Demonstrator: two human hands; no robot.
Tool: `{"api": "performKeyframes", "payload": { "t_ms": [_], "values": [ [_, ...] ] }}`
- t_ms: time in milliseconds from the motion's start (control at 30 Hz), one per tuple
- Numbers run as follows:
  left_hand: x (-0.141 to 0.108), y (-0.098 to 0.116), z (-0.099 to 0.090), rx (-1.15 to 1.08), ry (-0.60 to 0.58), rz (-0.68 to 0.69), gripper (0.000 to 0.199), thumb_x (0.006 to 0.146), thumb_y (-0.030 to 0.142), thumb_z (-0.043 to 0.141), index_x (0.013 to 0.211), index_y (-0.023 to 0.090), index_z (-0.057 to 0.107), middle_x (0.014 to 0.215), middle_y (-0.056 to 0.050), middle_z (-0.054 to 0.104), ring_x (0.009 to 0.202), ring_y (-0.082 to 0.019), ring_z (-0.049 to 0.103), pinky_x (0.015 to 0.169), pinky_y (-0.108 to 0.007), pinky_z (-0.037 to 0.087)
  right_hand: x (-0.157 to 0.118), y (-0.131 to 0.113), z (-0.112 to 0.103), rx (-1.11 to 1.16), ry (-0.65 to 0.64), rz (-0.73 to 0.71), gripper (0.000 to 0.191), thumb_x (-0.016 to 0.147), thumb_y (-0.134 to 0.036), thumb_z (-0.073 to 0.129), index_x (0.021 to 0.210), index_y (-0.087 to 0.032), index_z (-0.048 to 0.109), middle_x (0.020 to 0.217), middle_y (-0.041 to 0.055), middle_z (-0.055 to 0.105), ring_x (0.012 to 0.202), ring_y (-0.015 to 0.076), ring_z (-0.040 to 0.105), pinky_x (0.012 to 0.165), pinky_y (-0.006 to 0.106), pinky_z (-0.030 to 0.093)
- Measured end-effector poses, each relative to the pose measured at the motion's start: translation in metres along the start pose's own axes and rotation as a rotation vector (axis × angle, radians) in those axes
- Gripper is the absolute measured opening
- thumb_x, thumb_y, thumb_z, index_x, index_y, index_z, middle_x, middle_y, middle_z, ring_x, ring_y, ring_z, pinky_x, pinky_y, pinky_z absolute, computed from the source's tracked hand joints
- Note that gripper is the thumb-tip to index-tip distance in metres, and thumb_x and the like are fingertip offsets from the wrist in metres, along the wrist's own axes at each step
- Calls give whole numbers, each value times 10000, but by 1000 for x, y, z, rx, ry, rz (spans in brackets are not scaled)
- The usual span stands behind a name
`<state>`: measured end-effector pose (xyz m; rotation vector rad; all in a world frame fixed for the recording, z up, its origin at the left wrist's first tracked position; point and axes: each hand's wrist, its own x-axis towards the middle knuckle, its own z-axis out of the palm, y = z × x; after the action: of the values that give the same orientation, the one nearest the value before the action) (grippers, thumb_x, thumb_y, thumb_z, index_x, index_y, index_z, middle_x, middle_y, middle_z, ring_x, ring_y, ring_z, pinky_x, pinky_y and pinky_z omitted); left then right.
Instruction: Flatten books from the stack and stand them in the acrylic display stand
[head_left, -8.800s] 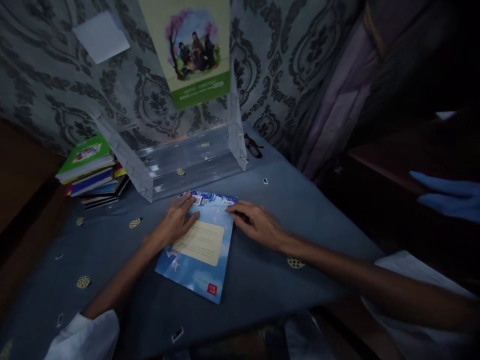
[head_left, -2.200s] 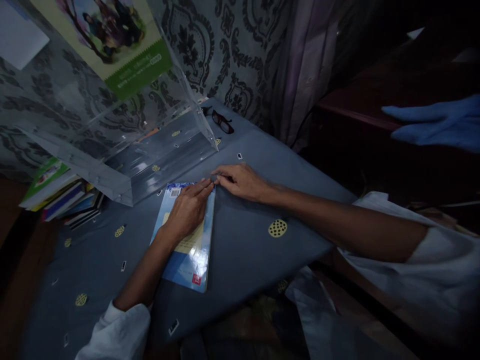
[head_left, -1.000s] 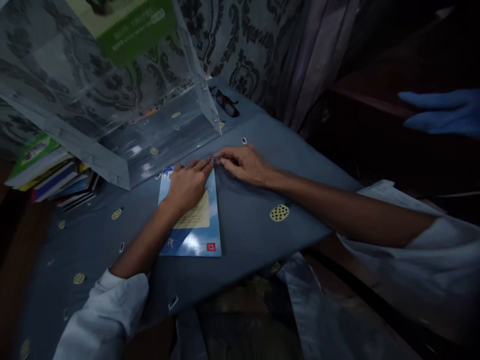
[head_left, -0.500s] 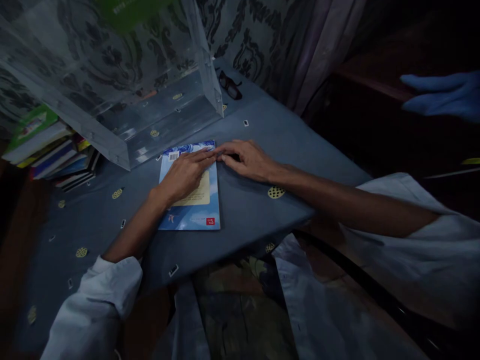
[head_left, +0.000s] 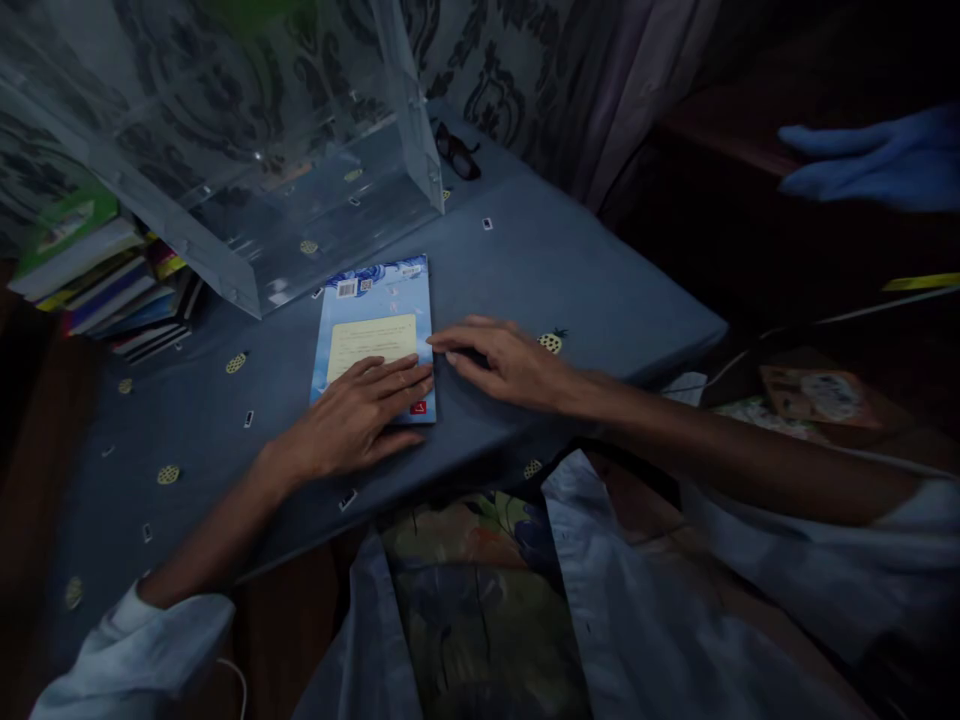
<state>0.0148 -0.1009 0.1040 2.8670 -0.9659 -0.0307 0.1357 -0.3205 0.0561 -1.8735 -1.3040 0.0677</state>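
Observation:
A light blue book [head_left: 379,300] lies flat on the table, its back cover up, with a barcode near the top and a cream text panel. My left hand [head_left: 360,410] rests across the lower part of the book, palm down with its fingers spread, covering part of the panel. At the book's right edge is my right hand [head_left: 510,365], its fingertips touching or very close to the cover. Its fingers are slightly bent and apart, and nothing is between them.
A clear acrylic case [head_left: 247,285] stands behind the book. Stacked books [head_left: 112,275] lie at the left. Dark glasses [head_left: 457,155] sit at the far corner of the blue tablecloth [head_left: 585,270]. A blue-gloved hand [head_left: 877,160] shows at the right.
My left hand has slid down the book towards the near edge, uncovering the barcode area and upper panel. My right hand has moved down along the book's right edge. The view has shifted slightly.

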Motion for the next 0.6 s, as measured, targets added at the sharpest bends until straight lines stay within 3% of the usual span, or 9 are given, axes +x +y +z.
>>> {"api": "performKeyframes", "payload": {
  "t_ms": [133,300,433,600],
  "values": [
    [-5,4,8,30,37,-23,431,1049,345,469,1452,192,497,1487,-108,531,1434,-242,437,1135,-473,424,-5,-8,4,48,29,26,363,959,-174,444,1284,-131,599,1152,147,700,1106,258,637,942,417,510],
    [7,16,20,112,152,-122,385,1047,335,466,1362,151,589,1388,-133,619,1356,-285,531,1072,-481,493,10,1,9,173,36,45,468,905,-102,431,1361,-138,527,1324,142,640,1230,221,611,1027,412,488],
    [15,27,25,175,202,-184,358,1049,310,452,1295,128,637,1317,-142,666,1299,-301,582,1039,-474,534,14,7,11,221,17,52,463,912,-116,436,1363,-153,534,1317,126,654,1249,212,608,1047,404,483],
    [17,29,24,179,221,-182,341,1053,297,436,1263,145,658,1273,-130,691,1262,-291,613,1026,-458,558,0,-2,5,244,-6,79,439,932,-140,457,1362,-123,547,1282,158,681,1235,240,623,1020,421,498]
  ]
}}
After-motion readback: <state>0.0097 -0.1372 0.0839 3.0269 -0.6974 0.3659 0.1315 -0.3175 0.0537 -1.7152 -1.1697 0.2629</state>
